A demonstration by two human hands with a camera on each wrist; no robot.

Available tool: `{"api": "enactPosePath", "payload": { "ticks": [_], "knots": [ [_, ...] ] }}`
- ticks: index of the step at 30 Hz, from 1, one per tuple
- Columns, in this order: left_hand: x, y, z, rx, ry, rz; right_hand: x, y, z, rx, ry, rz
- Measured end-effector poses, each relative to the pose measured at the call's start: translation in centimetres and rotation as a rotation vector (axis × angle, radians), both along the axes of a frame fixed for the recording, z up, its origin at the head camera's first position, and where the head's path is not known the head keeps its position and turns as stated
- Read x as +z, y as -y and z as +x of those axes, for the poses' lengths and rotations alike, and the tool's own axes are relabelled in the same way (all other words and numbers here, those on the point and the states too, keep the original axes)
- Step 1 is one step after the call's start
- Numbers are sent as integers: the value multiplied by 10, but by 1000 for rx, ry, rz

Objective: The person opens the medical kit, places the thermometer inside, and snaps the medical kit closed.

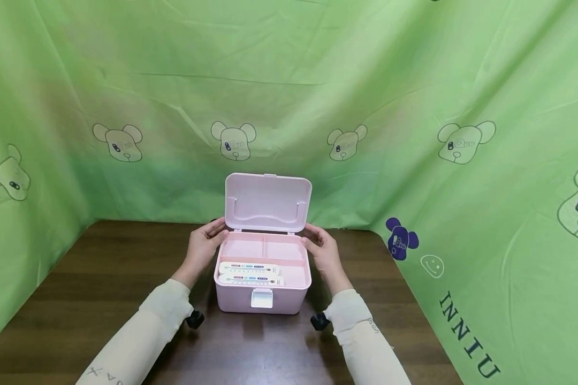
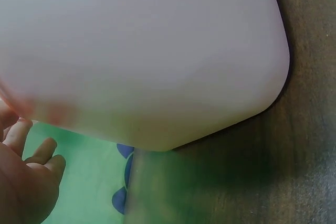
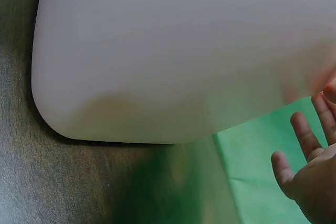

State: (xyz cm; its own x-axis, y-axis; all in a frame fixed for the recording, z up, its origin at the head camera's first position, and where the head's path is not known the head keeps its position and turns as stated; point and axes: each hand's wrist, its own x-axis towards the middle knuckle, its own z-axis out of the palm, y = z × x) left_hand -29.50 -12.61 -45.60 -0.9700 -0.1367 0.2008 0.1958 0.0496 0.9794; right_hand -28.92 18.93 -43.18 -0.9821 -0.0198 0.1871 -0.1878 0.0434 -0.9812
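Observation:
A pink plastic storage box [image 1: 228, 302] stands on the table, its lid [image 1: 268, 200] raised upright at the back. Two white thermometers [image 1: 249, 268] with coloured scales lie side by side in the front left of its compartmented top. My left hand [image 1: 202, 248] holds the box's back left corner, thumb at the rim and fingers behind. On the opposite side, my right hand [image 1: 326, 256] holds the back right corner the same way. Both wrist views are filled by the box's side wall [image 2: 157, 51], with the outer fingers of each hand spread off it.
The brown wooden table [image 1: 101, 289] extends around the box. Green cloth [image 1: 279, 96] printed with bear heads hangs behind and at both sides. A white latch [image 1: 261, 298] is on the box's front. Dark wrist cameras [image 1: 195, 320] hang beneath both sleeves, near the box.

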Motion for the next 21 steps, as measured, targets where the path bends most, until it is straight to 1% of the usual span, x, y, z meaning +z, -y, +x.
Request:
{"api": "enactPosePath", "payload": {
  "ticks": [5,10,17,21],
  "knots": [
    [-2,-2,0,24,-30,19,1,1,2,-25,-10,-1],
    [-2,-5,3,39,-29,32,0,0,2,-36,-12,-10],
    [0,-8,4,56,-54,57,-2,0,1,-41,-44,-29],
    [0,-7,6,66,-30,70,-3,3,3,-58,-49,1]
  ]
}}
